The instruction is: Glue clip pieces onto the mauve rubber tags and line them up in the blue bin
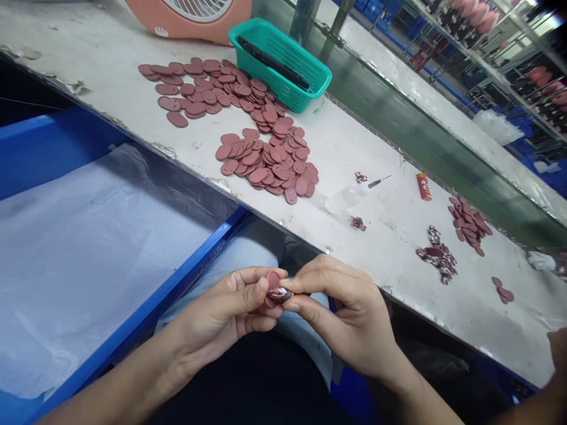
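Over my lap, my left hand [241, 301] pinches a reddish-brown oval piece [273, 280] between thumb and fingers. My right hand [343, 307] grips a small shiny brown-and-white part [280, 292] with thumb and forefinger, pressed against the oval piece. The fingers partly cover both, so how they join cannot be made out. A large heap of like oval pieces [266, 159], some with small holes, lies on the table beyond my hands. Small brown-and-white parts lie in a pile [438, 257] to the right.
On the white table [376, 248] are a green basket [310, 97] holding a dark long object, a pink fan [195, 29], a thin pointed tool [379, 182] and a red lighter-like item [424, 186]. A lined blue bin [195, 268] stands left. Another person's hand [559, 354] shows at right.
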Demonstrator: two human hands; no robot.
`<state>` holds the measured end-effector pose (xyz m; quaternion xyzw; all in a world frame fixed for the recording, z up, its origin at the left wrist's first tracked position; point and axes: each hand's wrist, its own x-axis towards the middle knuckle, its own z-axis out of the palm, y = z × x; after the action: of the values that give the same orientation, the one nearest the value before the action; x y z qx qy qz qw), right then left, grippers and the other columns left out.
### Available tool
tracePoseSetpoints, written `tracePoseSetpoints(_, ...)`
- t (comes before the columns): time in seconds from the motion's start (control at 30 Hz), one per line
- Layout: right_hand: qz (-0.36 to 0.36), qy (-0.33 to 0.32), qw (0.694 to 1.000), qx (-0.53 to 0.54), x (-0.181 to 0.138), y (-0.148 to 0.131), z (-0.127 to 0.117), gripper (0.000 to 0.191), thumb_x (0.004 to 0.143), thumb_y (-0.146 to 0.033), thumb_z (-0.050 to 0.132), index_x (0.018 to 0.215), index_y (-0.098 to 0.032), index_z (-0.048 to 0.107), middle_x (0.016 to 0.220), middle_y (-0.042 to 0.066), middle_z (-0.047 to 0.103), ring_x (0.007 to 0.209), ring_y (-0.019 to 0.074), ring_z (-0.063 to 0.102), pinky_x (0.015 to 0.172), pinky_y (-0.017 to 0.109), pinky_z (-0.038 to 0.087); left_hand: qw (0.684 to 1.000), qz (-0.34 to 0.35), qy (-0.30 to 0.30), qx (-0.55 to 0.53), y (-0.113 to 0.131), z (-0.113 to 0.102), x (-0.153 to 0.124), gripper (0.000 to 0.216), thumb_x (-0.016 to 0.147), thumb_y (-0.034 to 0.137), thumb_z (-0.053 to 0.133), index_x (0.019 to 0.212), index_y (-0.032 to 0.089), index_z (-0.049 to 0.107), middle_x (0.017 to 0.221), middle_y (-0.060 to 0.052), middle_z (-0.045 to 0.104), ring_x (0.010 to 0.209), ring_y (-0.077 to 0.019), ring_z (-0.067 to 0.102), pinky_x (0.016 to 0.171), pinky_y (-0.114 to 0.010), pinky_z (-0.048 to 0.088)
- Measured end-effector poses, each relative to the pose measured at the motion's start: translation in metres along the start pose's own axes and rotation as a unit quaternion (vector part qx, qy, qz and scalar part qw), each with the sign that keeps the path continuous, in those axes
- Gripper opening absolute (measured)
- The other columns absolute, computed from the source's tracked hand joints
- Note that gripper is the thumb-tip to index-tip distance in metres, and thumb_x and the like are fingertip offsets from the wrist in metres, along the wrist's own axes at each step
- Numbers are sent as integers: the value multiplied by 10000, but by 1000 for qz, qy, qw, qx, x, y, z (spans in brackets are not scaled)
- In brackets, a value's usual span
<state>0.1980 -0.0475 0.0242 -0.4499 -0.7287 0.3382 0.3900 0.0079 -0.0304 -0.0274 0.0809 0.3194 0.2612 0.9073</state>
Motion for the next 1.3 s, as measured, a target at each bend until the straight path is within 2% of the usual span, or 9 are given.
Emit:
tracePoseSetpoints(0.13,11,1,1000,14,-1,2,1,109,881,-161,750,988,-179,758,840,27,737,761,120,690,694,235,576,1000,-5,11,2,-1,-2,1,340,611,321,961,868,170,799,695,1,709,613,-85,668,571,-134,587)
tracePoseSetpoints(0.37,41,11,998,51,4,4,2,92,870,-178,752,960,-199,757,816,21,726,739,136,675,667,259,570,999,1,-31,4,1,-5,4,352,707,414,892,924,158,786,795,-27,718,667,-108,686,558,-154,593)
tracePoseSetpoints(0.47,32,48,998,14,4,6,8,100,868,-158,734,962,-193,742,824,25,716,728,134,668,654,256,569,1000,22,7,17,5,-8,3,461,717,487,863,1044,174,773,915,-62,743,799,-165,720,558,-180,602)
tracePoseSetpoints(0.53,-2,95,994,-53,5,8,18,146,860,-136,723,993,-195,729,840,32,704,737,142,663,654,267,570,994,75,69,40,5,-8,0,454,686,485,886,1014,194,768,936,-50,745,792,-166,709,551,-196,601)
tracePoseSetpoints(0.67,-106,183,959,-191,10,15,44,259,861,-90,698,1087,-217,689,828,35,692,704,157,640,621,300,547,956,214,172,103,2,-6,-10,310,636,350,945,787,194,723,772,5,708,667,-129,637,550,-202,571)
tracePoseSetpoints(0.87,-215,168,933,-236,24,26,78,260,894,-94,655,1137,-188,655,794,45,701,645,157,613,586,312,498,918,314,207,127,6,-11,-16,262,643,275,929,737,179,704,804,-32,754,719,-161,651,586,-220,539)
tracePoseSetpoints(1.0,-236,133,936,-223,38,30,97,218,876,-57,661,1067,-163,663,795,52,699,658,156,591,603,310,486,903,336,233,129,11,-23,-24,255,707,310,885,714,177,668,961,-76,786,846,-198,687,632,-237,546)
tracePoseSetpoints(1.13,-247,90,936,-234,49,26,107,238,855,-82,710,1081,-149,676,811,58,695,681,165,579,636,319,491,869,352,284,202,24,-45,-32,279,841,445,752,835,182,661,952,-88,780,850,-215,699,650,-282,576)
tracePoseSetpoints(1.3,-276,115,915,-270,44,36,87,356,808,-24,746,1128,-176,713,827,45,689,713,178,596,703,335,490,788,379,369,314,83,-107,-10,256,903,398,684,957,149,659,961,-118,751,898,-243,699,702,-335,591)
